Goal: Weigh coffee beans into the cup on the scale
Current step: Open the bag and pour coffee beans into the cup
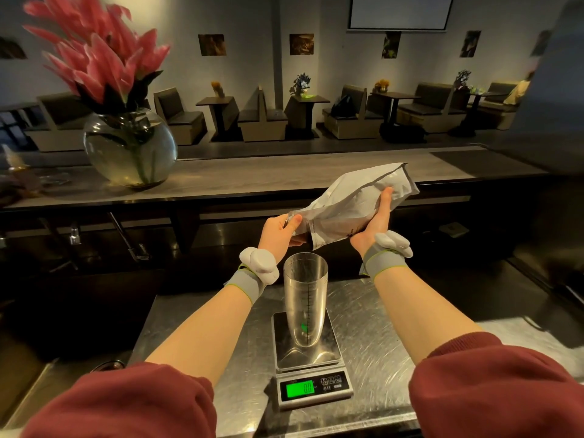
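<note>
A tall clear plastic cup with a printed measuring line stands upright on a steel scale. The scale's green display reads 0.0. The cup looks empty. Above and behind the cup I hold a white coffee bean bag, tilted with its mouth end low at the left, just above the cup's rim. My left hand pinches the bag's mouth end. My right hand grips the body of the bag from the side. No beans are visible.
The scale sits on a steel counter. Behind it runs a raised bar top with a round glass vase of pink flowers at the left. A dark sink area lies at the left. Cafe tables and benches fill the background.
</note>
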A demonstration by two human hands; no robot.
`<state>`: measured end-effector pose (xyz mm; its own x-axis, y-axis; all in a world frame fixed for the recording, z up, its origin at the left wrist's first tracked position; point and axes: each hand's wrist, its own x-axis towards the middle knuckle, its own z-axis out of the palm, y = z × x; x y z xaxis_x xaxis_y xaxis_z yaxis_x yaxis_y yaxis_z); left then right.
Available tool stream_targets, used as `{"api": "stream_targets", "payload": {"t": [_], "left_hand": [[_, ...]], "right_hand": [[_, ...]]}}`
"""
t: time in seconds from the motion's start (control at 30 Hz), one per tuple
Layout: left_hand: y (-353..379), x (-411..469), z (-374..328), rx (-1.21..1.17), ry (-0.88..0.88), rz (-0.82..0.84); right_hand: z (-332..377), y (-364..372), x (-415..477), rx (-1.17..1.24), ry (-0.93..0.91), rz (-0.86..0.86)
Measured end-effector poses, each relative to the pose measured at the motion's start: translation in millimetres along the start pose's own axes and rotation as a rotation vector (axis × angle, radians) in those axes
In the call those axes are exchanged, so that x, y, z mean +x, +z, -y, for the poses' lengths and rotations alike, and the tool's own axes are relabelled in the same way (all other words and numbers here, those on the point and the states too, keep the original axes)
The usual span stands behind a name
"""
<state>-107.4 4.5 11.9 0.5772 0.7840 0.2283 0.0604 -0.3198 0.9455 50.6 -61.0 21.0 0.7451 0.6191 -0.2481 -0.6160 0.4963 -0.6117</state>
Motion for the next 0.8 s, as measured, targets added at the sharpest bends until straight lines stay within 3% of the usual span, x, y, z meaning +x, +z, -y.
{"api": "stream_targets", "payload": {"t": [0.8], "left_hand": [[4.2, -4.2, -1.9, -0.110, -0.092, -0.009]], "right_hand": [[7.7, -0.3, -8.6, -0.025, -0.001, -0.023]]}}
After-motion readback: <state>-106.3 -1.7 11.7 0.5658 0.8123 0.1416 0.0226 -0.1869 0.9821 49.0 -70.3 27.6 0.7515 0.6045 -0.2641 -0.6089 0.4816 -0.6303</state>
